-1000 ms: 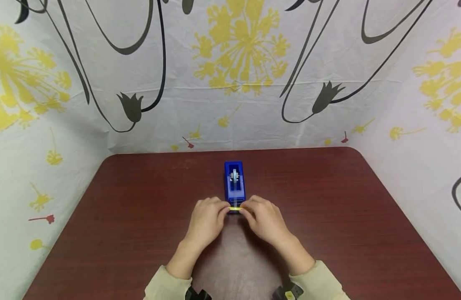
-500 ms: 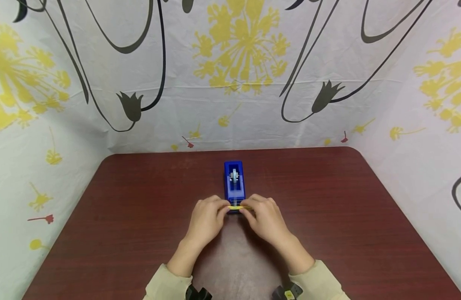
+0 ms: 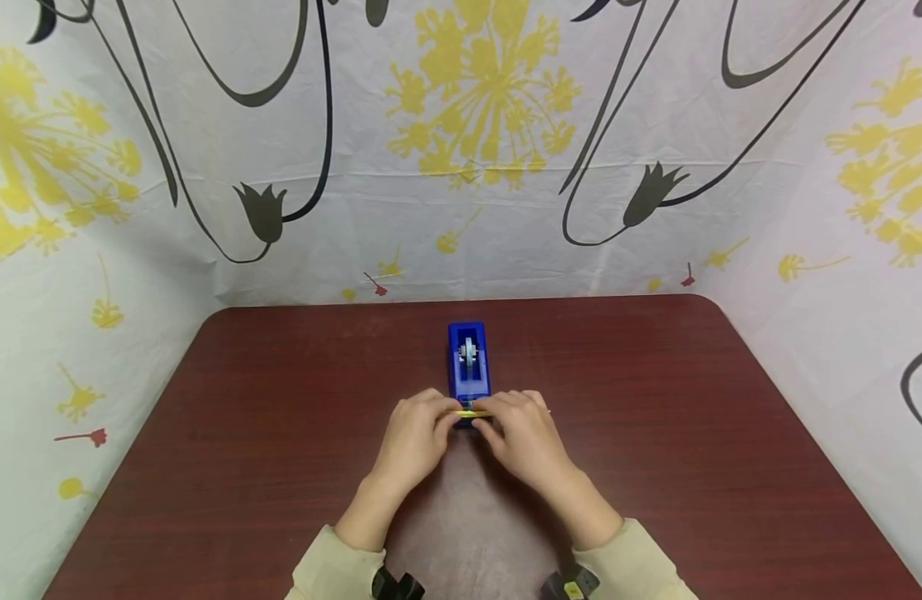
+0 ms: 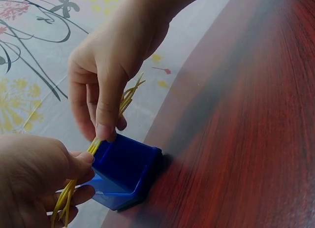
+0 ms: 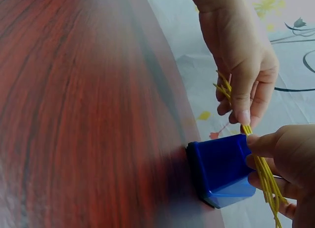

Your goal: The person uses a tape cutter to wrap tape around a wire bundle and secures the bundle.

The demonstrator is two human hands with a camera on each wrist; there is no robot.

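A bundle of thin yellow strands, like wires (image 5: 266, 176), stretches between both hands over the near end of a blue tape dispenser (image 3: 470, 375). My left hand (image 3: 413, 437) pinches one side of it between thumb and fingers. On the other side, my right hand (image 3: 524, 437) holds the bundle, its thumb and fingertips close to the left ones. Loose strand ends poke out past the fingers in both wrist views. The dispenser's roll of tape (image 3: 468, 352) shows in its far half, while fingers and strands partly cover the cutting end.
A dark red wood-grain table (image 3: 296, 375) lies beneath everything. Behind and at both sides hangs white cloth (image 3: 371, 217) with yellow and grey floral prints. Black wrist cameras (image 3: 397, 586) sit by the sleeve cuffs.
My right hand has shifted slightly left, narrowing the visible stretch of the yellow bundle between the hands. My left hand and the dispenser stay almost where they were.
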